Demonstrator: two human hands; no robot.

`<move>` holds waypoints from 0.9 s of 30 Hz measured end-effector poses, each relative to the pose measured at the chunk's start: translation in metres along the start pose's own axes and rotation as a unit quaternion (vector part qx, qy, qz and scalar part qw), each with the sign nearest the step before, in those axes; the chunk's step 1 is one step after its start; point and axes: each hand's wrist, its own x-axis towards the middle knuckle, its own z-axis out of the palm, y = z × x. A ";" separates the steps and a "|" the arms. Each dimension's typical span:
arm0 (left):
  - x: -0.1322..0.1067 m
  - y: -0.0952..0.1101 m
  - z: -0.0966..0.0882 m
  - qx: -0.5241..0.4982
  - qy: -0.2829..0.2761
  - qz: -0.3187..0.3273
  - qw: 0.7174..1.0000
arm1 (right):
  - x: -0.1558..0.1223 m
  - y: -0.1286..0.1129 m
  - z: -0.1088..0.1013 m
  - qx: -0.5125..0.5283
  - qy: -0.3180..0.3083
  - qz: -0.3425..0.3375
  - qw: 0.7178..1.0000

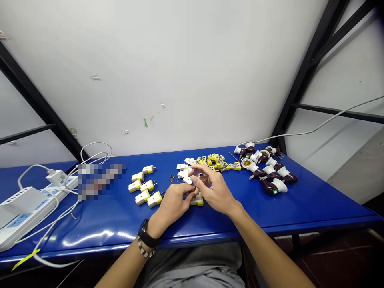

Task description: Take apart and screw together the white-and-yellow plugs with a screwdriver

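Observation:
Near the front middle of the table, my left hand (pixel 174 203) is closed, with thumb and forefinger on a white and yellow plug (pixel 198 199) that they partly cover. Just above it, my right hand (pixel 216 192) curls its fingers around a small upright screwdriver with a clear purplish handle (pixel 195 172); its lower end is hidden by the fingertips. Small brass screws (pixel 171 178) lie loose beyond my left hand. Behind my right hand are white plug covers (pixel 181 166) and a heap of yellow plug parts with metal inserts (pixel 213 159).
Several closed white and yellow plugs (pixel 147 185) lie to the left. At the right is a cluster of dark and white lamp holders (pixel 271 172). A thin tool (pixel 233 157) lies by the yellow parts. White power strips (pixel 39 210) and loose cables fill the left end of the blue table (pixel 114 220).

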 end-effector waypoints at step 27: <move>-0.003 0.000 0.002 0.033 0.021 -0.007 0.999 | -0.004 0.004 0.003 -0.059 0.079 -0.063 0.993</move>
